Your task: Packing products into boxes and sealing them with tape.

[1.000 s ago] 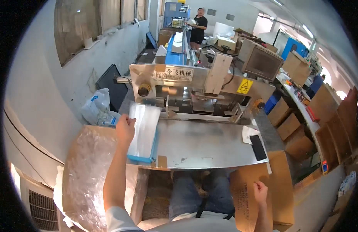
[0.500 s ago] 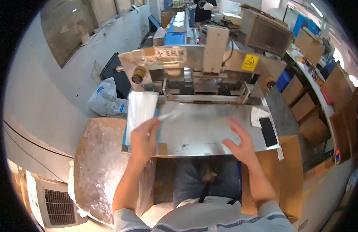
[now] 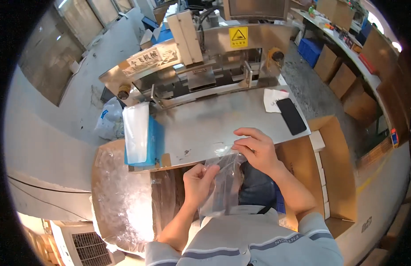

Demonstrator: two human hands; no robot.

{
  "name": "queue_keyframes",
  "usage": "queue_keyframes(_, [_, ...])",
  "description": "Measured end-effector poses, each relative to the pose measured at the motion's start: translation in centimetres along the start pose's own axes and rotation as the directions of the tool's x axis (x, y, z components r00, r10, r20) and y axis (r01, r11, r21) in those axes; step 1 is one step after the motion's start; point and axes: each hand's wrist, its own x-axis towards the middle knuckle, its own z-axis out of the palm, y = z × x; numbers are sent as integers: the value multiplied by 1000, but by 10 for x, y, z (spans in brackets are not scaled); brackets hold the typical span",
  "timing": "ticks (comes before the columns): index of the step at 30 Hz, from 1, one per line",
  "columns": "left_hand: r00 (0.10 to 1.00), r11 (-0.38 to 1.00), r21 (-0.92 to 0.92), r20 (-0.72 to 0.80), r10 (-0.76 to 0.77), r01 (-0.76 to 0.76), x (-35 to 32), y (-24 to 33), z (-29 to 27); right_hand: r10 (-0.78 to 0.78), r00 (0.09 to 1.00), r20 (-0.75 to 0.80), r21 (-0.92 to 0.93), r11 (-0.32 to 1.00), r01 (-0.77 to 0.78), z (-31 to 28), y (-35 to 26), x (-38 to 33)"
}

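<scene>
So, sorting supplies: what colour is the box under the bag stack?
Blue box, clearest in the head view.

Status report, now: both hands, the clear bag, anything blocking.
Left hand and right hand both gripping the clear plastic bag, held at the metal table edge. Bag stack far left, phone right; nothing between.

We see one clear plastic bag, thin and see-through, hanging upright just below the frame centre, its top edge pinched open, its body slightly creased.
</scene>
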Motion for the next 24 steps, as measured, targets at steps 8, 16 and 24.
queue_keyframes(8, [875,791,466,-67,479,-397,48,-16,10,8,948,319,-17,1000,-3,-8,35,-4])
queue_keyframes(16, [802,654,533,564,198,-536,122,30,-18,38,857,513,-55,998,-11,6,61,38])
queue_keyframes(24, [878,711,567,456,150,-416,199,37,-56,96,726,680,62,980,-188,11,130,103])
